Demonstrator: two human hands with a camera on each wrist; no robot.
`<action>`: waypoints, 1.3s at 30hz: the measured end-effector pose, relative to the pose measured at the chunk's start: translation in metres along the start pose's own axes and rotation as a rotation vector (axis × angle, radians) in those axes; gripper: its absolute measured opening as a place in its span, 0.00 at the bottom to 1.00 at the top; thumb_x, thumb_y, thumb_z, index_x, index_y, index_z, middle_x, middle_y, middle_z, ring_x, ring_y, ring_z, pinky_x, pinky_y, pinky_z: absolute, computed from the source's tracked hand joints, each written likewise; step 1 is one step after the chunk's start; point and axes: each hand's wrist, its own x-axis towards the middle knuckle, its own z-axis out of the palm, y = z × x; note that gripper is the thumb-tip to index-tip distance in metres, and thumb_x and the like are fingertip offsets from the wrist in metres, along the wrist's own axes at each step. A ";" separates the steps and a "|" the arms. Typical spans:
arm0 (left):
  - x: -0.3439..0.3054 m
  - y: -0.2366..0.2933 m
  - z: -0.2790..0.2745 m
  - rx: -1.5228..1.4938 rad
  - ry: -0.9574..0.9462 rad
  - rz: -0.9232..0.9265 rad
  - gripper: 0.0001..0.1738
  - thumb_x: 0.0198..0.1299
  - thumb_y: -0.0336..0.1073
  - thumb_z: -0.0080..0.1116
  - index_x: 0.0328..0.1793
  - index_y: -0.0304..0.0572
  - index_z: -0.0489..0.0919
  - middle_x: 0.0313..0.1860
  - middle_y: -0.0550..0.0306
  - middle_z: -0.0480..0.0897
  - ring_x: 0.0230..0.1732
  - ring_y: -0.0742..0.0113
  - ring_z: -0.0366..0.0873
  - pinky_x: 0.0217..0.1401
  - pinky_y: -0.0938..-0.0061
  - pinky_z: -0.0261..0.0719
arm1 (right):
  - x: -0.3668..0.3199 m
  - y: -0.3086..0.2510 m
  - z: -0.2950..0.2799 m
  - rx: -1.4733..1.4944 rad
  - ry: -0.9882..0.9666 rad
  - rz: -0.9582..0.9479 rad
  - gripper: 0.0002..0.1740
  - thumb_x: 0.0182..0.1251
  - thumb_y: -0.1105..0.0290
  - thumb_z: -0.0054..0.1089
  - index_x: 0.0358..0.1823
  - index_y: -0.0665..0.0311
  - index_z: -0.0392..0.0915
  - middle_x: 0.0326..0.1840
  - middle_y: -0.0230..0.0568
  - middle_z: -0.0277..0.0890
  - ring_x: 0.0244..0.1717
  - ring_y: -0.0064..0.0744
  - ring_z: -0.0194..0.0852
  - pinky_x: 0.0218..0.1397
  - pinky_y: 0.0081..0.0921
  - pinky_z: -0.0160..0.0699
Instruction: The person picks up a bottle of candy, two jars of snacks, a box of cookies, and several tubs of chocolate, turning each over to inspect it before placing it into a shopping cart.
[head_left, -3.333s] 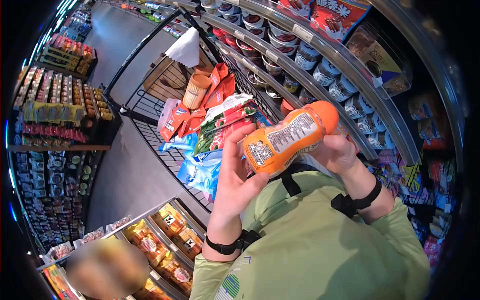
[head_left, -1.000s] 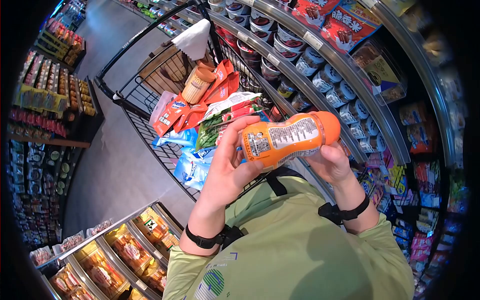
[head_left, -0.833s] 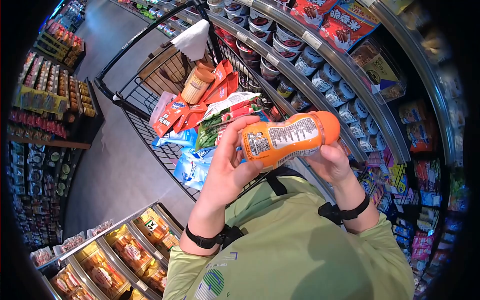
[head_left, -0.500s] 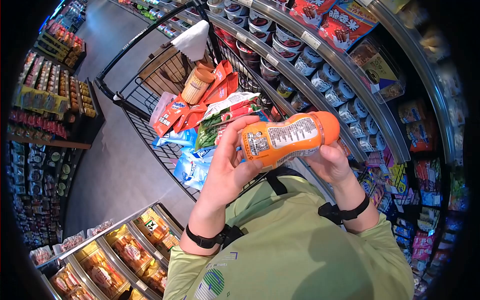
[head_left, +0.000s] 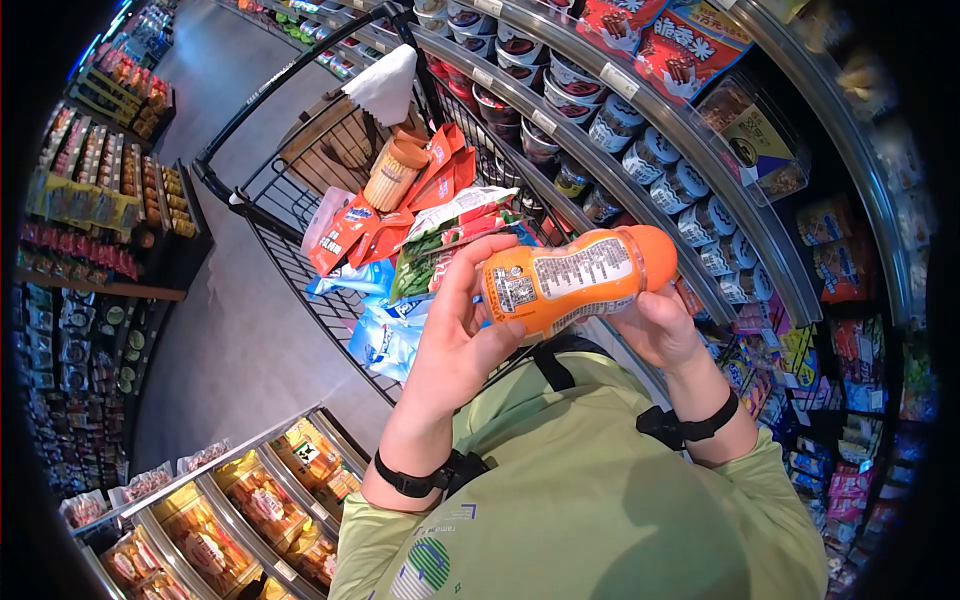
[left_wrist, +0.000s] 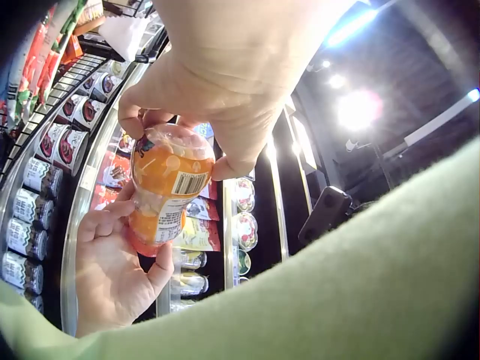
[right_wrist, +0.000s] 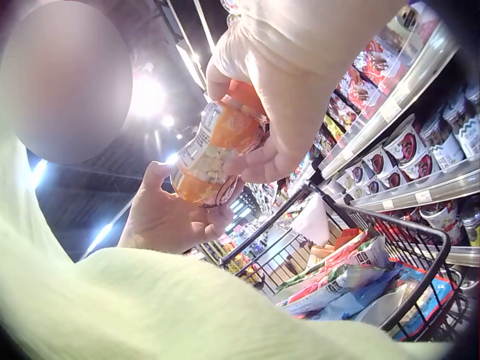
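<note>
Both my hands hold an orange plastic bottle [head_left: 575, 275] with a white printed label, lying on its side in front of my chest. My left hand [head_left: 462, 330] grips its base end, thumb and fingers curled round it. My right hand [head_left: 660, 315] holds the orange cap end from below. In the left wrist view the bottle [left_wrist: 163, 184] hangs between the left hand [left_wrist: 225, 90] above and the right hand [left_wrist: 112, 274] below. The right wrist view shows the bottle [right_wrist: 217, 146] held by the right hand [right_wrist: 292, 112] and the left hand [right_wrist: 169, 217].
A black wire shopping cart [head_left: 300, 215] in front of me holds snack bags, a tube of sticks and a white napkin. Curved shelves [head_left: 640, 130] of cups and packets run along my right. More snack shelves [head_left: 230, 500] stand lower left. Grey floor [head_left: 230, 330] lies between.
Compared with 3.3 s ago, the bottle has tilted closer to level and the view has shifted. Over the last second the hands and bottle have hardly moved.
</note>
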 end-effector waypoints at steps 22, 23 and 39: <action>-0.003 -0.013 -0.008 0.367 -0.163 0.140 0.45 0.42 0.25 0.74 0.68 0.39 0.62 0.69 0.47 0.65 0.72 0.58 0.62 0.71 0.62 0.64 | 0.001 -0.015 -0.009 -0.101 0.007 -0.081 0.41 0.61 0.60 0.60 0.72 0.65 0.54 0.71 0.45 0.61 0.71 0.38 0.60 0.74 0.39 0.55; -0.004 -0.013 -0.009 0.374 -0.165 0.135 0.45 0.42 0.25 0.74 0.68 0.39 0.62 0.69 0.47 0.65 0.72 0.58 0.62 0.71 0.62 0.64 | 0.002 -0.016 -0.005 -0.062 0.024 -0.062 0.40 0.61 0.59 0.60 0.72 0.65 0.54 0.71 0.44 0.61 0.71 0.37 0.60 0.74 0.38 0.56; -0.009 -0.014 -0.009 0.181 -0.070 0.042 0.49 0.42 0.31 0.78 0.70 0.36 0.61 0.65 0.49 0.70 0.67 0.62 0.69 0.65 0.66 0.73 | 0.000 -0.014 0.005 -0.130 0.081 -0.072 0.40 0.61 0.55 0.59 0.71 0.64 0.54 0.66 0.39 0.65 0.63 0.29 0.65 0.61 0.28 0.67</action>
